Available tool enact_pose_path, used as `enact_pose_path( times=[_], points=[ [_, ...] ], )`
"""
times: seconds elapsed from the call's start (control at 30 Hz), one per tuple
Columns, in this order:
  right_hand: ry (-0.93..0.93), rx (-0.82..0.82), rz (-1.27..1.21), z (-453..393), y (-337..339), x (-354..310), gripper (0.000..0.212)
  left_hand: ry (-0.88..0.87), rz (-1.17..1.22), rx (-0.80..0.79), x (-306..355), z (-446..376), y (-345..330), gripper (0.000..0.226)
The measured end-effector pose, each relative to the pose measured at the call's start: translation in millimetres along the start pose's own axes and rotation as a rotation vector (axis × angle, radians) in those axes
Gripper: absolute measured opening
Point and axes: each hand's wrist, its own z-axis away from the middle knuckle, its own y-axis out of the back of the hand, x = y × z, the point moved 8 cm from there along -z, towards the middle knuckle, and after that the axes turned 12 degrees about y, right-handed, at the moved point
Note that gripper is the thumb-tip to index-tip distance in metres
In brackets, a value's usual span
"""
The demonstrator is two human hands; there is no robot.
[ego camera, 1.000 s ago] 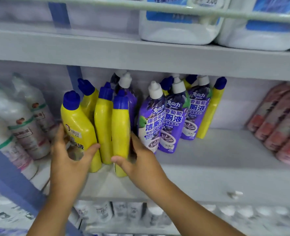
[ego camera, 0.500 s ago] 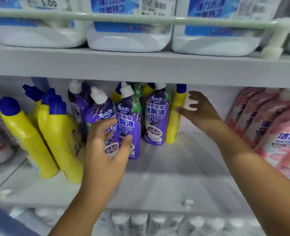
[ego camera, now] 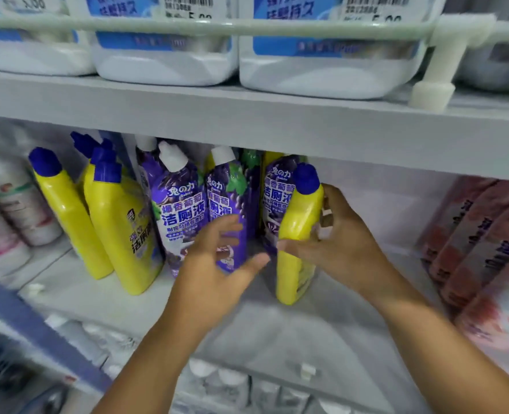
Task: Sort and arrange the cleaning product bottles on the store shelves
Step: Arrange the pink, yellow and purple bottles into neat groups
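White shelf rail (ego camera: 247, 25) with bracket (ego camera: 438, 73), price stickers (ego camera: 187, 3), small white clip (ego camera: 307, 370) at the shelf edge

One yellow bottle (ego camera: 296, 240) with a blue cap stands out front on the middle shelf (ego camera: 277, 333), leaning slightly left, right of the purple group. Three purple bottles (ego camera: 184, 210) with white caps and printed labels stand packed side by side just behind and to its left. Further left, a cluster of yellow bottles with blue caps (ego camera: 118, 231) tilts leftward, touching each other and the nearest purple one.
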Motion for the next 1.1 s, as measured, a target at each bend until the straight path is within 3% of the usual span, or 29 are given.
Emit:
enact_pose_path(
  times=[0.07, 0.2, 0.4, 0.6, 0.7, 0.77, 0.83, 0.87, 0.93, 1.0, 1.1],
  points=[
    [-0.018, -0.059, -0.093, 10.8, -32.1, -18.2, 0.077, -0.006, -0.02, -0.164, 2.3, 20.5, -17.7, 0.067],
    [-0.011, -0.155, -0.196, 14.6, -84.0, -36.7, 0.086, 0.037, -0.012, 0.11, -6.1, 32.4, 25.4, 0.045],
    [-0.031, 0.091, -0.18, -17.9, -74.3, -20.3, 0.038, 0.099, 0.032, 0.314, -41.0, 36.2, 125.5, 0.044],
    [-0.058, 0.065, -0.114, -43.9, -117.4, 1.8, 0.04, 0.069, -0.055, 0.402, -65.9, 19.3, 159.2, 0.042],
    [-0.058, 0.086, -0.086, -44.1, -124.4, 2.6, 0.043, 0.07, -0.125, 0.407, -68.6, 6.6, 157.8, 0.059],
    [-0.076, 0.082, -0.077, -39.3, -119.2, 5.6, 0.042, 0.006, -0.142, 0.509, -63.7, 11.4, 162.0, 0.059],
    [-0.115, 0.086, -0.089, -28.9, -106.2, 11.5, 0.04, -0.209, -0.192, 0.641, -36.9, 32.5, 157.8, 0.047],
    [-0.132, 0.094, -0.096, -22.3, -97.4, 15.3, 0.04, -0.332, -0.189, 0.619, -20.9, 41.9, 145.7, 0.036],
    [-0.151, 0.136, -0.108, -7.5, -74.6, 20.9, 0.039, -0.442, -0.115, 0.404, -3.6, 45.6, 109.6, 0.022],
    [-0.138, 0.217, -0.09, 7.7, -42.1, 25.9, 0.036, -0.383, -0.012, 0.157, 2.4, 32.1, 68.7, 0.023],
    [-0.093, 0.323, -0.096, 25.1, 13.1, 30.0, 0.039, -0.275, 0.042, -0.019, 6.6, -2.1, 12.3, 0.037]
  ],
)
